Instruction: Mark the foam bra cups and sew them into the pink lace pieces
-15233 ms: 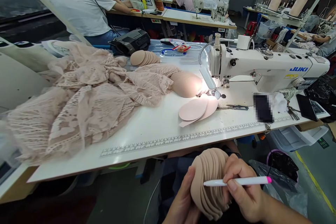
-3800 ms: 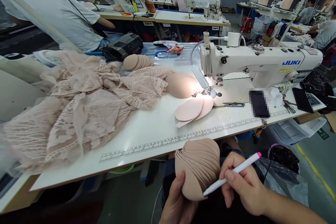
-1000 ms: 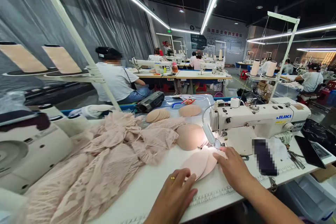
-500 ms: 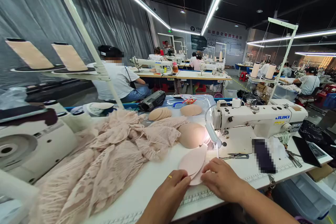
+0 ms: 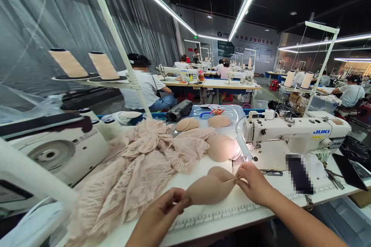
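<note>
A beige bra cup is stretched between my two hands above the front of the white table. My left hand pinches its left tip between thumb and fingers. At the right end, my right hand is closed on the narrow tip, where a second beige cup shows behind the first. Whether the two cups are joined there I cannot tell. Just beyond them, a larger beige cup lies under the lit lamp of the sewing machine.
Beige lace fabric is heaped at left, beside another white machine. Thread snips lie right of my right hand. A stack of cups rests at the back. A printed ruler runs along the front edge. A co-worker sits behind.
My hands have moved apart, the left one toward me. The cups have turned from pale side to darker beige side and now stretch sideways between them. The view has shifted left.
</note>
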A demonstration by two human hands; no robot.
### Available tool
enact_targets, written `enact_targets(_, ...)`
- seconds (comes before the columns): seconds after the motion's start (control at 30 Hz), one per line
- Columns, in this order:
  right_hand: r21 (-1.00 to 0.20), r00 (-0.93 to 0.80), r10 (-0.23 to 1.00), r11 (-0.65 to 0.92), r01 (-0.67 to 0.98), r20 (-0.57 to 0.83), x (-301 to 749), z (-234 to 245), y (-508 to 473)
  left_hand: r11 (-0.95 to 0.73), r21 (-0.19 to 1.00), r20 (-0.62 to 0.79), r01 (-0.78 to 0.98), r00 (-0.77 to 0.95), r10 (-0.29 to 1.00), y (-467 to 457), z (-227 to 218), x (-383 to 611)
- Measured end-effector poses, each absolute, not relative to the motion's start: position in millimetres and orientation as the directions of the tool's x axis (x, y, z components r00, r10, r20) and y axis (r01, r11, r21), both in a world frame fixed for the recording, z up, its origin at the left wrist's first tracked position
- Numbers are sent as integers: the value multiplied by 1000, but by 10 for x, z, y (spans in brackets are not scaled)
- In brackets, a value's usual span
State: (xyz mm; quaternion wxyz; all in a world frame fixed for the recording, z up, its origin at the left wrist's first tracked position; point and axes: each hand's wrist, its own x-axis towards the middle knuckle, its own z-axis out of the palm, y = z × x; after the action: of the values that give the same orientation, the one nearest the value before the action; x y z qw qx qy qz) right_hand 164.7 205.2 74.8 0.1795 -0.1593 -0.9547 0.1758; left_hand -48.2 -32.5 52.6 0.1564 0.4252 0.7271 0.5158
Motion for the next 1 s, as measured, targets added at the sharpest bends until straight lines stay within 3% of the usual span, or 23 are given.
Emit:
enact_targets(0.1,-475,-898,401,835,278,181,1838,762,2012,130,989,-45,68,-702,710,-393,615,-502)
enact_targets(0.2,-495,-877,467,791,360,109,1960,768,2083,189,982,-133,2,-705,697,-429,593,-522)
enact_targets(0.27,-488,-858,508,770,411,81,2034,774,2148,239,966,-104,100,-695,711,-472,550,-590)
enact_targets(0.33,-466,-840,539,759,455,56,2113,782,2192,297,898,20,325,-704,710,-500,514,-710)
enact_targets(0.43,-401,-814,579,757,516,48,2208,787,2195,331,646,326,687,-642,694,-373,518,-873)
enact_targets(0.5,-349,-789,610,757,553,71,2235,783,2168,273,520,453,809,-533,715,-112,576,-859)
enact_targets(0.67,-322,-756,630,763,561,178,2221,700,2067,129,434,457,892,-341,822,953,830,-344)
enact_targets(0.8,-394,-749,620,765,510,234,2296,538,2053,129,504,408,854,-367,836,1619,980,-78)
enact_targets(1.0,-539,-736,574,771,339,359,2532,532,2150,140,832,120,536,-421,899,1315,1270,-372)
